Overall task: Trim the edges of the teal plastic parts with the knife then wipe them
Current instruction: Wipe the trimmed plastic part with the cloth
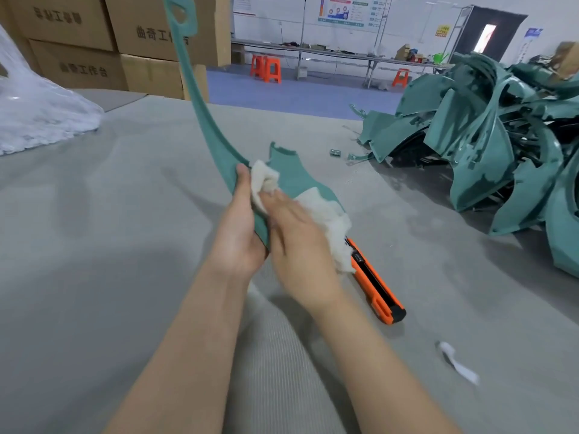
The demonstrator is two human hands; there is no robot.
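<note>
The step in hand is the wiping, not the trimming. The left hand (241, 220) grips the lower edge of 1 teal part (293, 180), fingers curled round it from beneath and the thumb lying up along the edge. It holds the piece tilted above the grey table (94, 214). From this hand the part's long narrow arm sweeps up and away, ending high overhead. The right hand (297, 242) lies over the part's broad face just beside the left. Its fingers are fairly straight and press a white cloth (332, 220) flat against the plastic. The thumb is hidden, so whether it also pinches the cloth cannot be told. The cloth bunches out past the fingertips and hangs off the far side of the right hand.

The orange knife (376, 283) lies on the table just to the right of the right wrist, untouched and partly under the hanging cloth. By that, the cutting on this piece looks finished.

The next move probably calls for carrying the cloth along the rest of the broad face and up the narrow arm, with the left hand shifting its hold to bare the spot it now covers. A heap of teal parts (485, 136) waits well off to the right of both hands, so much of the task seems to remain.
</note>
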